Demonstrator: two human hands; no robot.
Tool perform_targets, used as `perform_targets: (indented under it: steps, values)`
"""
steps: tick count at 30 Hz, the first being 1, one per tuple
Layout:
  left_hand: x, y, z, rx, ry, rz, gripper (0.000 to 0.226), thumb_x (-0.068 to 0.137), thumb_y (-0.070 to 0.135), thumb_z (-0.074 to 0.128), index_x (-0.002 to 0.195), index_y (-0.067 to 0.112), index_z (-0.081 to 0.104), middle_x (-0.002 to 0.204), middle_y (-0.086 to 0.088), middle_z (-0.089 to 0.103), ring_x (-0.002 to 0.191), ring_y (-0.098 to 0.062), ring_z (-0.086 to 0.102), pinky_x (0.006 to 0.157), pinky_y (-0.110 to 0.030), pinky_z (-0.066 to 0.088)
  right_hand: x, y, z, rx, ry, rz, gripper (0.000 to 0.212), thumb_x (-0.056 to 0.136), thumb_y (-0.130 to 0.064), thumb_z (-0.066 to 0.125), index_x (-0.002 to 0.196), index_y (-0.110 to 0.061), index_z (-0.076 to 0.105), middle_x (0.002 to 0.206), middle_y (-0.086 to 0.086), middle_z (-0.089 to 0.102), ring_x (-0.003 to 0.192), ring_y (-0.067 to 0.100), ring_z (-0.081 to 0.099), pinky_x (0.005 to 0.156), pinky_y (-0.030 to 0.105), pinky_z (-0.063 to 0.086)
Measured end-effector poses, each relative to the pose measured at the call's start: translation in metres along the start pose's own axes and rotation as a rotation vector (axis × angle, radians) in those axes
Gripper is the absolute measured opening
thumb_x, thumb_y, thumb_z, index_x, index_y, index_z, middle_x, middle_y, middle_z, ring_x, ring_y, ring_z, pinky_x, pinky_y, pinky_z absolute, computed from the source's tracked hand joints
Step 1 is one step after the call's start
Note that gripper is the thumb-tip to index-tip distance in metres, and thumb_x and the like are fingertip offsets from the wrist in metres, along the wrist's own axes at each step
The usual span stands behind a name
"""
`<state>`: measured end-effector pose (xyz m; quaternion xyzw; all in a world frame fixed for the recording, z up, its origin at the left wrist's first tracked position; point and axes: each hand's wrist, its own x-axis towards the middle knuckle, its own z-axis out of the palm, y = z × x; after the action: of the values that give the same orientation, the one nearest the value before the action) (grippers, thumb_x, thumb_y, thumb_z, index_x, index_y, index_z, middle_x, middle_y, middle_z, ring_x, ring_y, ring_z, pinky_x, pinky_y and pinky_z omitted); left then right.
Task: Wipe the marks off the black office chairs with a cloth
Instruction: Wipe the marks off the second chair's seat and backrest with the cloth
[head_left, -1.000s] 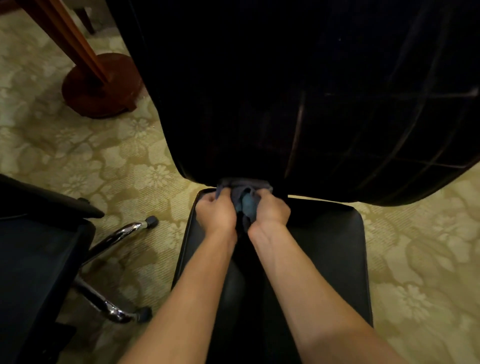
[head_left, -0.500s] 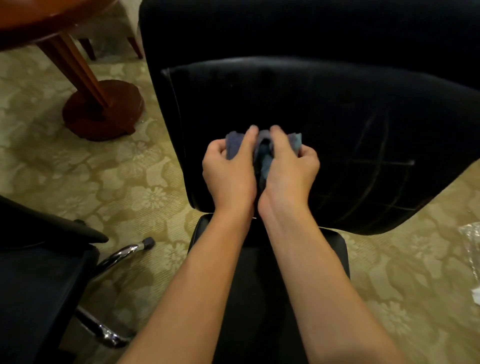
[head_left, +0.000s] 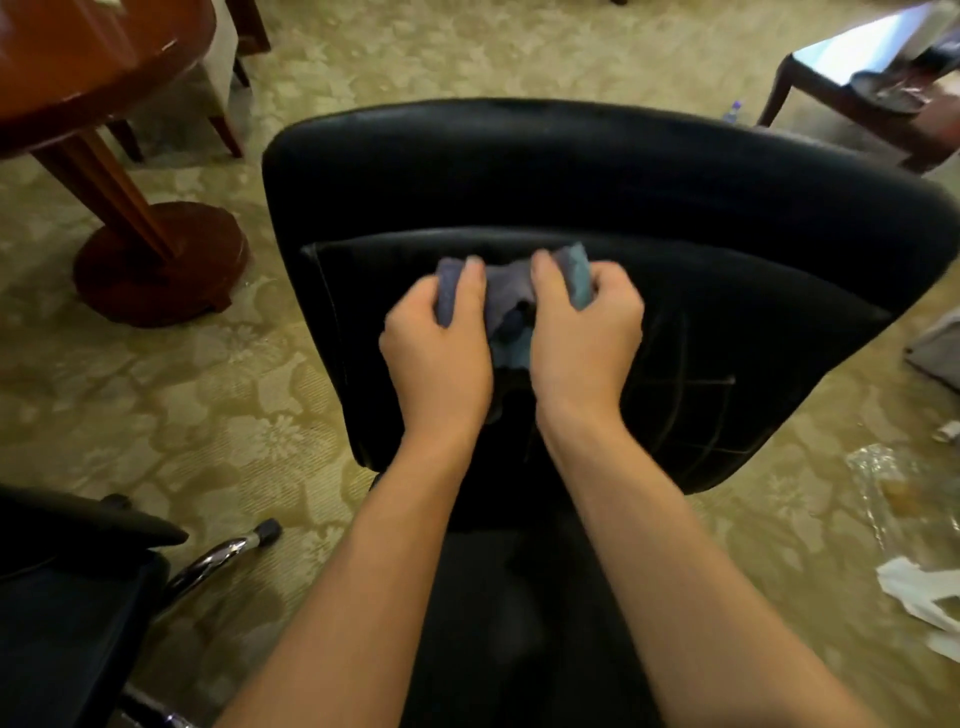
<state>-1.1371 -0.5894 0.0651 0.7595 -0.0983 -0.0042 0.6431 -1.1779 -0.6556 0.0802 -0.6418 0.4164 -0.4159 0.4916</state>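
Blue-grey cloth (head_left: 511, 306) higher on chair backrest (head_left: 753, 218) than before, left hand (head_left: 441, 353), right hand (head_left: 584, 343) grip it

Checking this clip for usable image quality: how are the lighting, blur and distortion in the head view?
Head view: dim, warm light; the black chair backrest loses detail in shadow, though pale marks show at its right. Both hands gripping the cloth are slightly soft. Wide-angle bending curves the frame edges; glare blows out the tabletop at upper right.

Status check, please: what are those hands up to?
Left hand and right hand grip bunched blue-grey cloth. Pressed on black leather chair backrest. Nothing blocking.
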Motion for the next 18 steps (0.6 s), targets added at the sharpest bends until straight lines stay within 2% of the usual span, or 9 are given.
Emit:
perform_targets:
  steps: [3, 6, 8, 10, 12, 15, 18]
  values:
    - [0.018, 0.016, 0.001, 0.014, 0.065, 0.049, 0.042, 0.097, 0.029, 0.061, 0.059, 0.02, 0.046, 0.051, 0.009, 0.046, 0.047, 0.003, 0.045, 0.048, -0.013, 0.03, 0.009, -0.023, 0.013, -0.011, 0.017, -0.061, 0.019, 0.089, -0.022, 0.068, 0.081, -0.008, 0.059, 0.067, -0.008, 0.058, 0.06, 0.001, 0.055, 0.062, 0.02, 0.047]
    - [0.017, -0.004, -0.003, 0.118, 0.019, 0.008, 0.046, 0.095, 0.026, 0.063, 0.057, 0.022, 0.039, 0.051, 0.007, 0.041, 0.047, 0.002, 0.042, 0.049, -0.019, 0.027, -0.007, -0.006, 0.017, -0.083, 0.003, -0.062, 0.015, 0.091, -0.016, 0.065, 0.083, -0.012, 0.054, 0.067, -0.012, 0.056, 0.061, -0.006, 0.056, 0.057, 0.008, 0.039]
    - [0.005, -0.028, -0.006, 0.214, -0.056, -0.087, 0.039, 0.094, 0.025, 0.063, 0.06, 0.02, 0.045, 0.053, 0.006, 0.046, 0.051, -0.001, 0.043, 0.052, -0.024, 0.025, -0.022, 0.021, 0.01, -0.191, -0.031, 0.007, 0.013, 0.091, -0.016, 0.064, 0.086, -0.013, 0.053, 0.07, -0.011, 0.056, 0.065, -0.003, 0.058, 0.055, 0.011, 0.037]
    - [-0.012, -0.052, -0.009, 0.301, -0.167, -0.217, 0.029, 0.095, 0.025, 0.063, 0.068, 0.017, 0.055, 0.06, 0.004, 0.053, 0.06, -0.014, 0.053, 0.053, -0.026, 0.025, -0.034, 0.049, -0.002, -0.361, -0.098, 0.148, 0.011, 0.091, -0.018, 0.063, 0.089, -0.013, 0.054, 0.078, -0.004, 0.059, 0.077, 0.013, 0.063, 0.059, 0.017, 0.036]
    - [-0.024, -0.063, -0.007, 0.321, -0.284, -0.306, 0.026, 0.096, 0.028, 0.061, 0.075, 0.013, 0.061, 0.066, 0.002, 0.058, 0.071, -0.02, 0.06, 0.053, -0.028, 0.027, -0.034, 0.063, -0.013, -0.473, -0.136, 0.23, 0.009, 0.091, -0.019, 0.063, 0.089, -0.013, 0.057, 0.079, -0.001, 0.059, 0.082, 0.02, 0.063, 0.062, 0.019, 0.034]
    - [-0.024, -0.043, 0.002, 0.228, -0.32, -0.261, 0.025, 0.096, 0.031, 0.061, 0.075, 0.019, 0.062, 0.068, 0.004, 0.06, 0.066, -0.009, 0.058, 0.053, -0.023, 0.033, -0.019, 0.046, -0.026, -0.431, -0.053, 0.162, 0.013, 0.091, -0.02, 0.065, 0.083, -0.012, 0.058, 0.07, -0.006, 0.057, 0.068, 0.011, 0.058, 0.052, 0.013, 0.035]
    - [-0.011, 0.002, 0.017, 0.067, -0.256, -0.091, 0.035, 0.095, 0.031, 0.064, 0.064, 0.021, 0.052, 0.058, 0.007, 0.053, 0.053, 0.004, 0.048, 0.052, -0.017, 0.033, 0.004, 0.002, -0.035, -0.333, 0.098, -0.013, 0.017, 0.09, -0.025, 0.067, 0.079, -0.015, 0.058, 0.067, -0.008, 0.059, 0.063, 0.006, 0.055, 0.056, 0.014, 0.036]
